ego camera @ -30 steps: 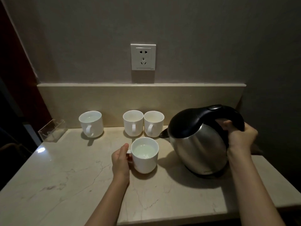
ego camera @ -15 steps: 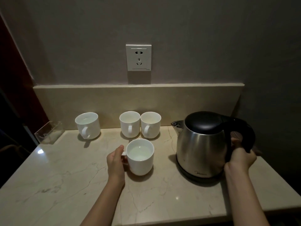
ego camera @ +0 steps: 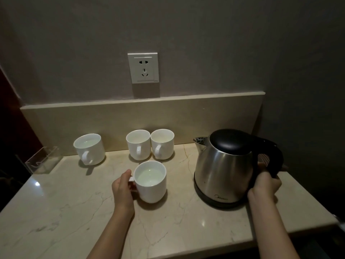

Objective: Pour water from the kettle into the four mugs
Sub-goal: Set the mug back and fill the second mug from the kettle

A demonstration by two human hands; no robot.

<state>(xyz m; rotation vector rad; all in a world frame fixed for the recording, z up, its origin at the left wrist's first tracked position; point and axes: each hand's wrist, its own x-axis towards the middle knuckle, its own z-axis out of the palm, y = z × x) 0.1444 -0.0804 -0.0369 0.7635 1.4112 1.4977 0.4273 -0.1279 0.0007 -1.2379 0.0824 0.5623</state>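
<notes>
Pinching the front mug handle, our left grip steadies it; our right grip wraps the handle of the kettle, upright on the desk. Beyond, three mugs wait by the backsplash.

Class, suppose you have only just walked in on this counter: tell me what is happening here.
A person stands at a marble counter serving water. The left hand holds the handle of the nearest mug, which has water in it. The right hand grips the handle of the steel kettle, which stands upright on the counter, not pouring. Three more mugs sit by the back wall; the leftmost shows water, the other two are hard to judge.
</notes>
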